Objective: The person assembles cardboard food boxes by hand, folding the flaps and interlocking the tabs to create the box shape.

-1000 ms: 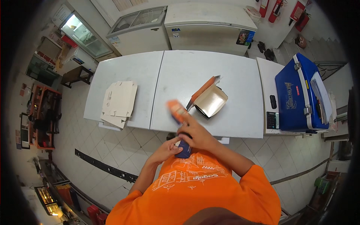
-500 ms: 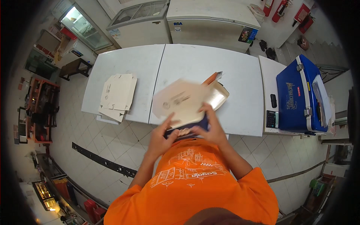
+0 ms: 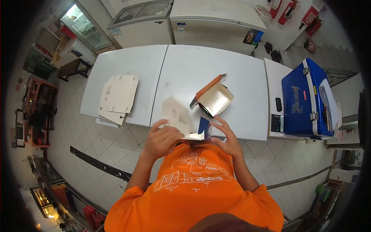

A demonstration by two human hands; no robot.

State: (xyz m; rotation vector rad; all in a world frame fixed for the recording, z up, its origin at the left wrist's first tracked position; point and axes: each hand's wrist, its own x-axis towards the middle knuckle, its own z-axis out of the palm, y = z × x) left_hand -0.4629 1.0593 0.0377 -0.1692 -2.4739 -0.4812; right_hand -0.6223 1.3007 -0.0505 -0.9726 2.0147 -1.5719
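Note:
A part-folded cardboard carton (image 3: 177, 116) is held upright near my body at the table's near edge. Its pale cream panel stands up blurred on the left, and a dark blue flap (image 3: 203, 124) rises on its right. My left hand (image 3: 161, 140) is closed around the carton's left side, fingers bent over its edge. At the right end, my right hand (image 3: 227, 138) grips the carton beside the blue flap, with thumb and fingers around the end. Just beyond lies an opened carton (image 3: 217, 99) with a shiny pale inside and an orange outer side.
Flat cream carton blanks (image 3: 119, 94) are stacked at the left of the white table (image 3: 174, 73). On the right stand a blue cooler box (image 3: 299, 91), a calculator (image 3: 276, 123) and a small black object (image 3: 278, 104). Chest freezers (image 3: 216, 27) line the far side.
The held carton has turned from a broad tilted sheet to a folded, upright shape. My left hand has closed over its left side; my right hand has moved slightly down and right.

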